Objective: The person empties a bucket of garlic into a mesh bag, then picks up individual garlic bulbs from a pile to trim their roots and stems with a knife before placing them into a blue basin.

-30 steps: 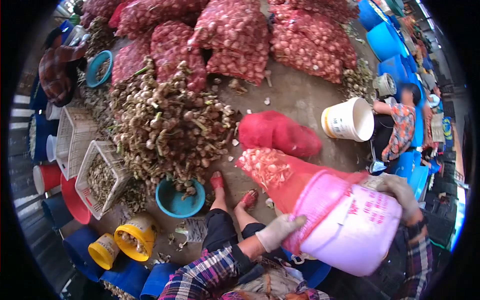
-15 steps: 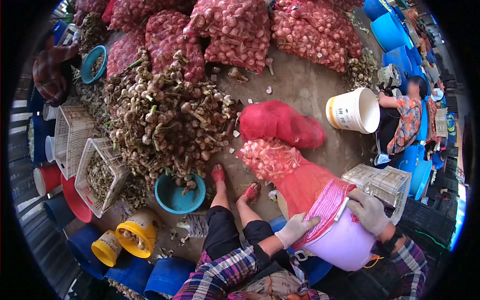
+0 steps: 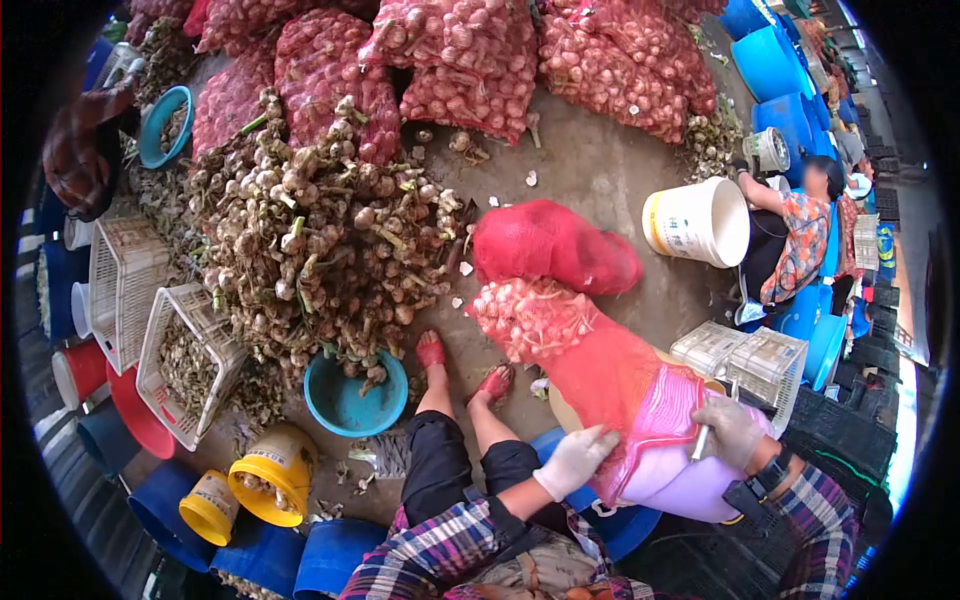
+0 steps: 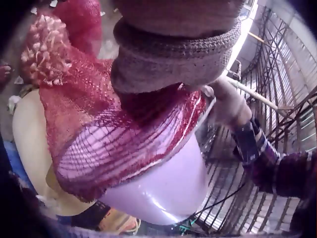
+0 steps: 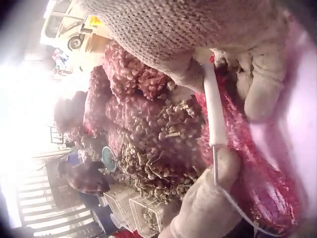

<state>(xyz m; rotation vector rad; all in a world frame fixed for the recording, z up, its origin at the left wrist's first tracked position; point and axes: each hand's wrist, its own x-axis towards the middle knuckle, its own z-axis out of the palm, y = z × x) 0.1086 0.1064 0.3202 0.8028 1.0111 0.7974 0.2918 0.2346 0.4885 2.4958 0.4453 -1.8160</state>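
Note:
A lilac bucket (image 3: 668,482) lies tipped, a red mesh bag (image 3: 612,378) drawn over its mouth. Peeled-looking garlic bulbs (image 3: 535,318) fill the bag's far end. My gloved left hand (image 3: 578,462) pinches the mesh near the rim. On the rim's other side, my gloved right hand (image 3: 732,432) grips the gathered mesh, its fingers bent over the edge. The bucket's white handle grip (image 5: 215,106) hangs on its wire beside the right fingers. In the left wrist view, the mesh stretches over the bucket (image 4: 158,198) below the left glove (image 4: 171,64).
Untrimmed garlic (image 3: 320,235) is heaped ahead on the left, with a teal basin (image 3: 355,410) before it. A full red sack (image 3: 550,245) lies beyond my bag. A white bucket (image 3: 695,222) and white crates (image 3: 750,365) stand right. Filled mesh sacks (image 3: 460,70) line the back.
The lilac bucket has come down and in toward my body. My right hand has moved from the bucket's base to the mesh at its rim. My left hand keeps its pinch.

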